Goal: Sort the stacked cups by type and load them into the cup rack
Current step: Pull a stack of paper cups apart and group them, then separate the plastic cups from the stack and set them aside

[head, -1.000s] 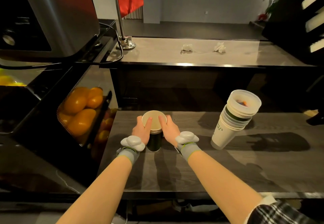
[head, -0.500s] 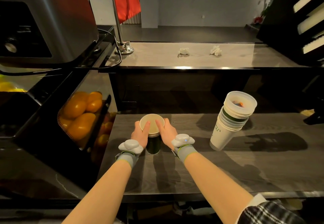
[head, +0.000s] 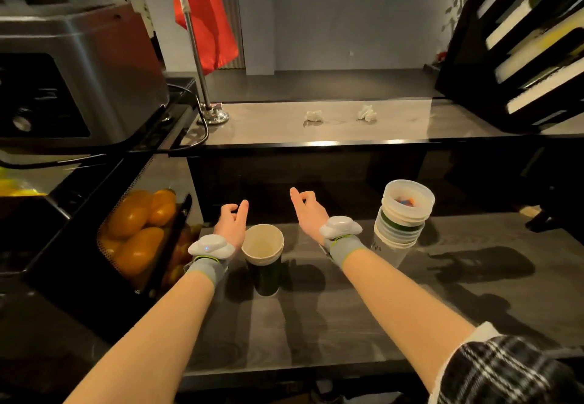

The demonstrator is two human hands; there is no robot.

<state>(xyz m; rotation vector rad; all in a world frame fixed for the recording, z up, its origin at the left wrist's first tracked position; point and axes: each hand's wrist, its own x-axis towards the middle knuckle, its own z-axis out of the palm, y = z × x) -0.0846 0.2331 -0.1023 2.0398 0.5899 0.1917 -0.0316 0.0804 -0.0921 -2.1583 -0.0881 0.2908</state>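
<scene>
Single head view, looking forward-down over counter (head: 316, 324), close range.

Not much to read here tbh. The only lettering is some dark print on the side of the white paper cup (head: 386, 250) at the bottom of the stack, right of centre in the frame, and most of it is hidden behind the right wrist, so I can't make out a word. The red flag (head: 207, 14) at the upper middle has a small yellow star near its top edge, no writing on it that I can see.
</scene>
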